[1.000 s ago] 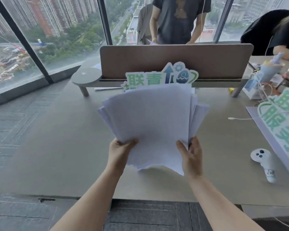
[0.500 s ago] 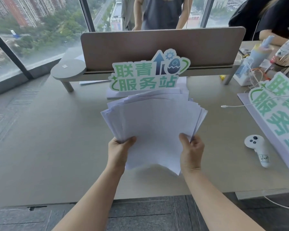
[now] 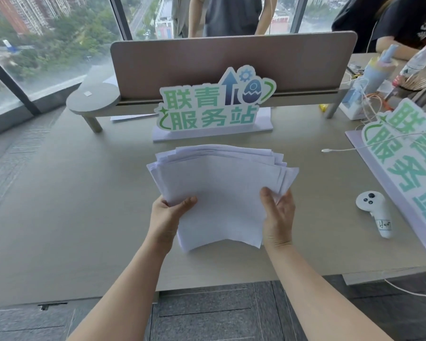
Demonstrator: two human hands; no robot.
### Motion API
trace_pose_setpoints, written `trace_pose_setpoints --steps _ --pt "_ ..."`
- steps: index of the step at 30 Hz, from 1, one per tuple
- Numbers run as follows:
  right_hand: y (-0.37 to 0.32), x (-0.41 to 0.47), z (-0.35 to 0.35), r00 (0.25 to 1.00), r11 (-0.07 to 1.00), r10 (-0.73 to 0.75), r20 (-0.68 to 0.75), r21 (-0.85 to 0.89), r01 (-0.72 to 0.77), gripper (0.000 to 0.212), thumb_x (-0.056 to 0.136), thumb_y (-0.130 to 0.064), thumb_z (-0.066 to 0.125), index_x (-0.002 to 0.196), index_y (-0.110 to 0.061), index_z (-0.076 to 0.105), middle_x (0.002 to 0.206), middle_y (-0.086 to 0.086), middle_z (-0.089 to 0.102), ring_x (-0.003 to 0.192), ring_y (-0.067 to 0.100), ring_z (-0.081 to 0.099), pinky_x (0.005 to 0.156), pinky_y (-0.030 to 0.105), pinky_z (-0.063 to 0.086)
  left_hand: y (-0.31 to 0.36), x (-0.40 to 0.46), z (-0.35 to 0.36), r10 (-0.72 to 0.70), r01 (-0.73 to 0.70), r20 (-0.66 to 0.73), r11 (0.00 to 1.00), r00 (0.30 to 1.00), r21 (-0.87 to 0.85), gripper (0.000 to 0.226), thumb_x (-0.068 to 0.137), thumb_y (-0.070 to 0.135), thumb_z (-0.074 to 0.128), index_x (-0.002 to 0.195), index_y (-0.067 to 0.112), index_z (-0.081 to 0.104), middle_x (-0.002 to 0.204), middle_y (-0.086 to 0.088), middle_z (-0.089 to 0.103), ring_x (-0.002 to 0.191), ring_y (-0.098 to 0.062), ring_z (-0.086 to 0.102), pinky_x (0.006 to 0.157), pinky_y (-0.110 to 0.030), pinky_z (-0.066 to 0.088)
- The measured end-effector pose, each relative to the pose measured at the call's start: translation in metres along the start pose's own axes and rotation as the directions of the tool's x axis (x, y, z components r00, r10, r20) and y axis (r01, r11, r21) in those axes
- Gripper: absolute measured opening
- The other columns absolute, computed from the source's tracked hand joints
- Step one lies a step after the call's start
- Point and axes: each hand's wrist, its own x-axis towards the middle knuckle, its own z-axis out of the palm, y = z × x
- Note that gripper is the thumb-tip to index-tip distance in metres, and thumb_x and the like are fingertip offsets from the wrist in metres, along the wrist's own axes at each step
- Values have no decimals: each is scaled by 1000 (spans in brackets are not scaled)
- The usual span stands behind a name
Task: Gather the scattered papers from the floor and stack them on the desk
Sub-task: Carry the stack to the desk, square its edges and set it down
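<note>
A fanned bundle of white papers (image 3: 219, 183) is held low over the beige desk (image 3: 84, 205), near its front middle. My left hand (image 3: 167, 215) grips the bundle's left near corner, thumb on top. My right hand (image 3: 278, 215) holds the right near edge, thumb over the top sheet and fingers underneath. The sheets are uneven, their far edges spread apart. I cannot tell whether the bundle's underside touches the desk.
A green-lettered sign (image 3: 214, 104) stands behind the papers against a brown divider (image 3: 231, 62). A white controller (image 3: 376, 212), a second sign (image 3: 408, 166) and a white cable (image 3: 342, 150) lie to the right. People stand and sit beyond the divider.
Both hands have brought the papers down from a raised, upright hold to nearly flat just over the desk. The view has moved closer to the desk.
</note>
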Motion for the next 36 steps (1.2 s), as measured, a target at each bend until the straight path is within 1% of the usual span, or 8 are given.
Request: trace_pose_setpoints --steps 5,12,19,25,27,30,32,36 --pt "-9 -2 3 999 1000 -20 -31 12 20 29 82 -8 60 111 -14 62 100 0 70 95 22 66 84 37 53 9 -1 0 36 -36 -30 999 999 17 26 59 11 78 84 8 71 78 0 75 72 -17 68 66 -30 54" --pt "-4 -7 -5 1000 999 17 24 34 -17 30 79 -10 61 107 -21 60 104 10 64 96 25 61 87 47 49 0 -7 -19 -15 9 61 993 998 114 56 54 19 83 106 12 65 99 -5 75 90 -19 71 73 -27 55" --pt "-3 -9 0 994 993 111 8 47 -111 23 74 -1 50 96 -3 55 90 13 57 82 26 55 71 42 45 -2 -6 -4 -67 80 -79 981 995 175 21 60 13 77 80 10 71 78 -3 72 75 -22 64 72 -35 52" --pt "-13 -5 3 992 992 120 -35 -39 -122 43 74 0 57 114 -14 48 104 4 63 88 10 65 74 23 51 20 3 -1 129 -93 -95 944 987 317 16 73 -2 74 66 8 62 64 4 60 63 -13 50 63 -30 41" --pt "-13 -1 3 981 972 155 -119 -156 -173 66 77 -4 63 134 -27 41 125 1 58 108 12 61 83 20 46 32 11 -2 223 -177 -52 875 973 450 19 69 7 73 60 17 60 56 17 57 61 -8 47 61 -29 40" --pt "-18 7 2 977 935 68 -204 -327 -133 81 78 -9 68 147 -31 33 144 -3 43 131 13 43 99 19 37 54 18 2 340 -283 39 709 940 646 17 73 10 70 63 15 57 56 13 50 59 -9 41 58 -27 36" --pt "-25 9 3 988 902 -32 -148 -430 -35 80 78 -9 69 147 -29 34 144 -11 40 137 11 36 110 23 31 68 21 7 401 -331 109 540 909 774 15 75 12 67 66 11 55 60 6 49 60 -17 44 57 -29 37" --pt "-35 15 9 989 825 -138 50 -546 143 78 77 -5 70 145 -28 38 137 -20 42 130 2 39 101 3 25 90 21 19 488 -431 321 129 812 893 17 77 13 67 65 15 55 64 -1 55 65 -33 54 57 -33 40"
